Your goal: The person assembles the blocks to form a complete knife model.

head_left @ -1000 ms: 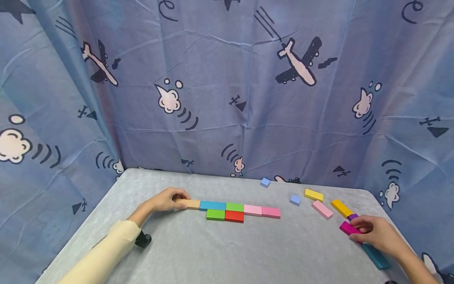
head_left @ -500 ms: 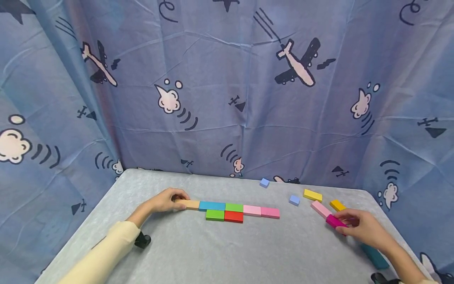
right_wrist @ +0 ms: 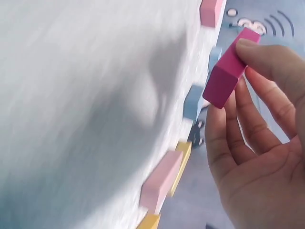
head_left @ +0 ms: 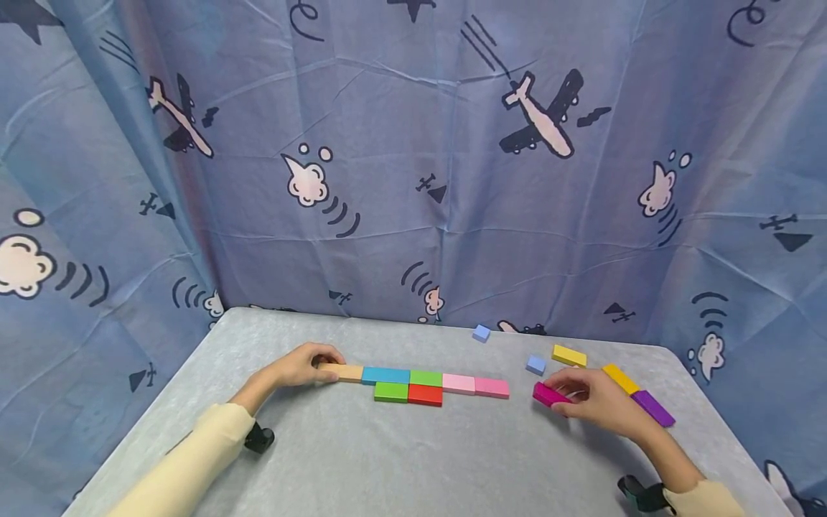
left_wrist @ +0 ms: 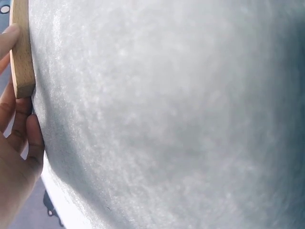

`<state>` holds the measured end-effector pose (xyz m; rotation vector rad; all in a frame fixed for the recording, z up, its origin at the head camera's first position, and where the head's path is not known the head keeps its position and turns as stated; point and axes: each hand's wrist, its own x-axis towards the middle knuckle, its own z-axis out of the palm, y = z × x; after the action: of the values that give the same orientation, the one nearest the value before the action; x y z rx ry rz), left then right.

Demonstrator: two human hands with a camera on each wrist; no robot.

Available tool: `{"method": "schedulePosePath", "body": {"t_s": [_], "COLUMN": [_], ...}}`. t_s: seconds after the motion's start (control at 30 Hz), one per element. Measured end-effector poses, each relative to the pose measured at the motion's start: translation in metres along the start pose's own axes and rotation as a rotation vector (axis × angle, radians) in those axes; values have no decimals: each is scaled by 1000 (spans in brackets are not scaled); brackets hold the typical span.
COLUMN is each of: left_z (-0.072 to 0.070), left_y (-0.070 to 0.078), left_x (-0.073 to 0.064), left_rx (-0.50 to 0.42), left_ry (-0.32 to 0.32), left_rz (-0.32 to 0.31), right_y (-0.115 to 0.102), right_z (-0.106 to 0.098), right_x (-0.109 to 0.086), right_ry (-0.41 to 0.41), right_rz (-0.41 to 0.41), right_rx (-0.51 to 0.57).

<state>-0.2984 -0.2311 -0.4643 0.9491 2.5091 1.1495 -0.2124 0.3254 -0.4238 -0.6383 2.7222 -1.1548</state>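
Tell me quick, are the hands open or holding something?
Left hand: holding the light wooden block.
Right hand: holding the magenta block between thumb and fingers.

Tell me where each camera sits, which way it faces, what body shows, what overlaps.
Head: worn on the head, facing forward and down at the table, block row and patterned curtain; left sleeve, right sleeve, left grip and right grip show.
Left wrist: on that wrist, facing mostly table, wooden block at left edge; part of the left grip shows.
Right wrist: on that wrist, facing the magenta block, other blocks beyond; right grip shows.
Shared: head and right wrist both see the magenta block.
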Motion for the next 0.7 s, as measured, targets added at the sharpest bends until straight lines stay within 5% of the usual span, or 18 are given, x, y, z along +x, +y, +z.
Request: {"method": "schedulePosePath", "body": {"t_s": [0.7], "left_z": [0], "left_y": [-1], "left_x": [-1], "left_rx": [3], "left_ry": [2], "left_rz": [-21], "right_y": [-45], "right_z": [68], "right_x": [66], "right_ry": [-115], "right_rz": [-132], "right_rx": [69]}}
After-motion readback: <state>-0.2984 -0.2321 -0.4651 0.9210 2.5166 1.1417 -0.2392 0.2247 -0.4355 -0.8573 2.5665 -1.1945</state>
